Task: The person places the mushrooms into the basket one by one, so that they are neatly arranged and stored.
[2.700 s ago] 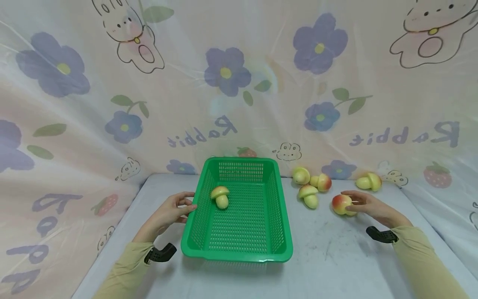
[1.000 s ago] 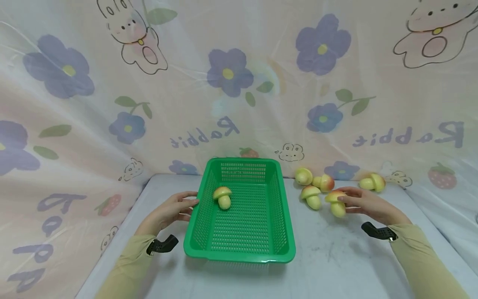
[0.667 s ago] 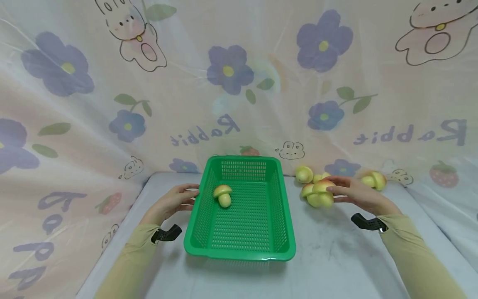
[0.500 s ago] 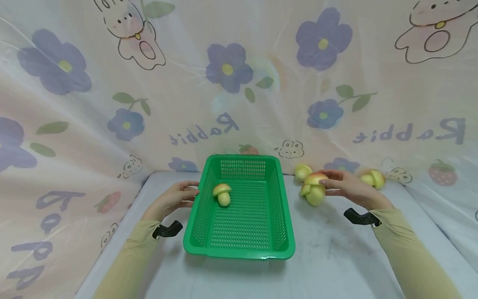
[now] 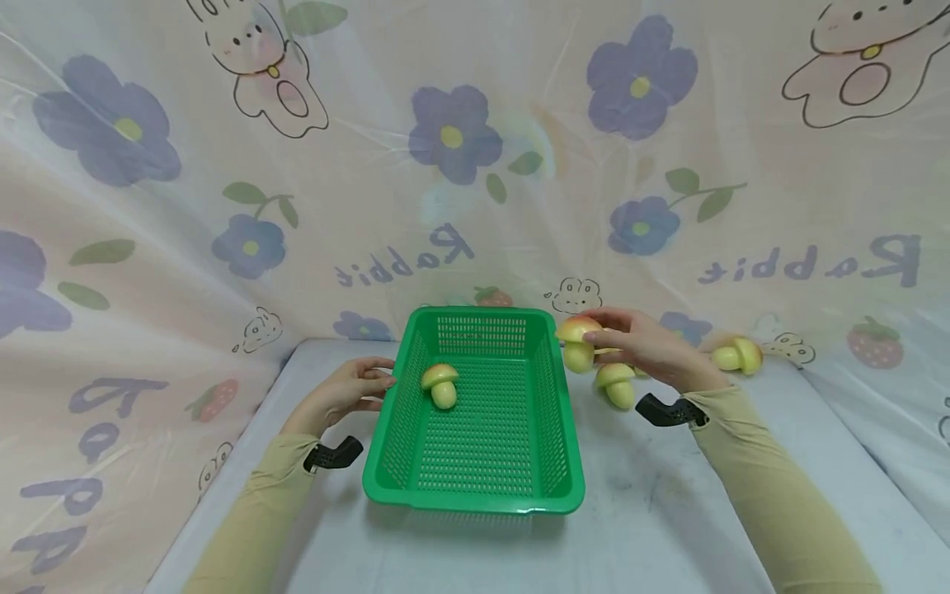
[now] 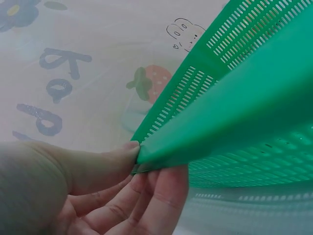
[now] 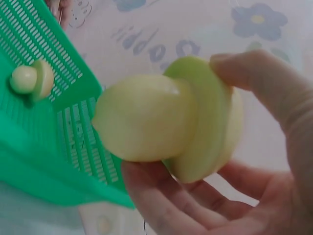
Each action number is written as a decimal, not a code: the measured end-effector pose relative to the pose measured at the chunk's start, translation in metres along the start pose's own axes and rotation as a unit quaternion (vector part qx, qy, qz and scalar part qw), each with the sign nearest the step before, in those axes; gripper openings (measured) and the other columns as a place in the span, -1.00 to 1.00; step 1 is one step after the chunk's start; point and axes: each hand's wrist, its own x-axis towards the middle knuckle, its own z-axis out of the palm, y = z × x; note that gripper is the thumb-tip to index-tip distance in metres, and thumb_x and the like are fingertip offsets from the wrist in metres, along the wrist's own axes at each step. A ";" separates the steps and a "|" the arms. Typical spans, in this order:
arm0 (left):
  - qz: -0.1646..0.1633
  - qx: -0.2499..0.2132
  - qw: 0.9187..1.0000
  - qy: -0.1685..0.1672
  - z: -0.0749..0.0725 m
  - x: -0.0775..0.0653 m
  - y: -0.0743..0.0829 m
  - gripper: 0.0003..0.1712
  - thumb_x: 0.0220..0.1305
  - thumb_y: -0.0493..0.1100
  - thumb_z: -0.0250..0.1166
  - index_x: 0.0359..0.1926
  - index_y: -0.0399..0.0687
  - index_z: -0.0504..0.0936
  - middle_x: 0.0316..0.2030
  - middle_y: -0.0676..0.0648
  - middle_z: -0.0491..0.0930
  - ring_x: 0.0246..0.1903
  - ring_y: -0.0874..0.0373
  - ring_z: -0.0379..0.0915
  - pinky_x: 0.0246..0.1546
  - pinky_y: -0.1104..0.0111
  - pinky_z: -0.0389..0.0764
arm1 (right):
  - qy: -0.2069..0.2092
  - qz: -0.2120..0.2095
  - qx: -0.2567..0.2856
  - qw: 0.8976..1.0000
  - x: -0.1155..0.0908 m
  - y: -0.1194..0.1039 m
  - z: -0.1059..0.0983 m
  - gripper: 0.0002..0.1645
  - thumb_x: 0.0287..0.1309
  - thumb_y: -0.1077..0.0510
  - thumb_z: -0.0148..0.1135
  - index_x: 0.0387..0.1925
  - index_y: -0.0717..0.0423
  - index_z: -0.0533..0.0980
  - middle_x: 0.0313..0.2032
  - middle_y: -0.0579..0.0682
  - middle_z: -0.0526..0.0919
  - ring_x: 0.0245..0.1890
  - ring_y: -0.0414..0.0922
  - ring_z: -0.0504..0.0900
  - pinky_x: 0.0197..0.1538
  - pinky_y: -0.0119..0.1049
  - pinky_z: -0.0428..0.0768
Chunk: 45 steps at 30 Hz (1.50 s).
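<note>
At the left side of the green plastic basket [image 5: 475, 505], my left hand [image 5: 337, 398] pinches the rim. The left wrist view shows the thumb [image 6: 110, 164] on one side of the rim and the fingers beneath it. My right hand [image 5: 649, 346] grips a toy mushroom [image 5: 577, 345] with a yellow-red cap, raised just by the basket's right rim. In the right wrist view the held mushroom [image 7: 151, 117] has its pale stem pointing toward the basket. Another toy mushroom [image 5: 441, 386] lies inside the basket, near its left wall.
On the white table [image 5: 638, 528], right of the basket, lies a mushroom [image 5: 618, 385]. Farther right is another mushroom [image 5: 738, 356] near the back. Others behind the right hand are mostly hidden. A patterned curtain [image 5: 475, 223] rises behind the table.
My right hand took hold of the mushroom on the right, lifted it and carried it left, over the other mushrooms, to the basket's right rim. The left hand stays at the basket.
</note>
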 end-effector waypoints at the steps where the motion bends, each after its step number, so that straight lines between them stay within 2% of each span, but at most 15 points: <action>1: 0.000 0.001 1.000 0.001 0.000 0.000 0.000 -0.43 0.38 -0.22 0.19 0.33 -0.29 0.25 -0.16 -0.17 0.54 -0.23 0.06 0.57 -0.19 0.22 0.64 | -0.001 0.000 0.001 1.000 0.003 -0.002 0.002 -0.36 0.29 0.05 0.22 0.31 0.18 0.28 0.13 0.21 0.42 0.00 0.08 0.54 0.05 -0.03 0.54; 7: 0.002 0.003 1.000 0.002 0.001 0.000 0.000 -0.43 0.38 -0.22 0.19 0.33 -0.29 0.25 -0.18 -0.16 0.55 -0.24 0.05 0.57 -0.21 0.23 0.65 | -0.008 -0.006 0.010 1.000 0.020 -0.011 0.015 -0.37 0.27 0.03 0.24 0.30 0.14 0.32 0.12 0.19 0.46 0.06 0.06 0.51 0.14 -0.01 0.47; 13: -0.004 0.003 1.000 0.008 0.002 -0.001 0.000 -0.43 0.38 -0.22 0.19 0.32 -0.28 0.26 -0.16 -0.16 0.54 -0.25 0.06 0.57 -0.22 0.24 0.65 | -0.017 -0.014 0.028 0.999 0.039 -0.013 0.031 -0.45 0.27 0.06 0.25 0.23 0.16 0.40 0.09 0.21 0.48 0.03 0.10 0.52 0.10 -0.04 0.51; 18: -0.002 0.003 1.000 0.005 0.001 -0.001 -0.001 -0.44 0.38 -0.22 0.19 0.32 -0.28 0.26 -0.17 -0.16 0.55 -0.27 0.07 0.57 -0.22 0.24 0.65 | -0.013 0.008 0.033 0.999 0.052 -0.015 0.042 -0.40 0.26 0.01 0.25 0.24 0.18 0.38 0.09 0.21 0.47 0.06 0.09 0.50 0.15 0.05 0.45; 21: -0.002 0.001 1.000 0.004 0.001 -0.001 0.000 -0.43 0.38 -0.22 0.18 0.33 -0.27 0.25 -0.17 -0.16 0.55 -0.27 0.07 0.57 -0.22 0.25 0.65 | -0.008 0.022 0.029 0.999 0.059 -0.015 0.048 -0.39 0.27 -0.01 0.24 0.25 0.18 0.36 0.10 0.19 0.48 0.07 0.07 0.50 0.14 0.03 0.46; 26: -0.005 0.004 1.000 0.007 0.001 -0.002 0.001 -0.42 0.38 -0.21 0.18 0.34 -0.26 0.24 -0.16 -0.16 0.54 -0.26 0.07 0.57 -0.22 0.24 0.65 | 0.002 0.031 0.040 0.999 0.072 -0.012 0.057 -0.40 0.29 0.05 0.22 0.26 0.22 0.32 0.11 0.20 0.47 0.07 0.10 0.51 0.04 -0.06 0.56; 33: -0.010 0.007 1.000 0.014 0.001 -0.002 0.002 -0.42 0.37 -0.22 0.20 0.33 -0.27 0.25 -0.14 -0.17 0.53 -0.27 0.07 0.57 -0.24 0.25 0.65 | 0.022 0.057 0.077 0.995 0.089 -0.008 0.067 -0.38 0.28 0.13 0.23 0.28 0.27 0.28 0.10 0.24 0.44 0.06 0.18 0.50 0.08 0.04 0.51; 37: -0.010 0.008 1.000 0.014 0.001 -0.003 0.002 -0.42 0.37 -0.22 0.20 0.33 -0.28 0.24 -0.13 -0.18 0.52 -0.27 0.07 0.57 -0.24 0.25 0.65 | 0.029 0.071 0.083 0.994 0.098 -0.005 0.073 -0.37 0.27 0.11 0.23 0.27 0.29 0.28 0.09 0.25 0.43 0.01 0.14 0.52 0.10 0.07 0.49; 45: -0.011 0.011 1.000 0.012 0.001 -0.001 0.003 -0.41 0.37 -0.20 0.20 0.33 -0.27 0.24 -0.14 -0.18 0.52 -0.26 0.06 0.57 -0.23 0.25 0.65 | 0.016 0.085 0.072 0.994 0.114 0.007 0.082 -0.52 0.32 0.16 0.15 0.17 0.37 0.38 -0.01 0.21 0.46 -0.15 0.06 0.52 0.10 0.09 0.48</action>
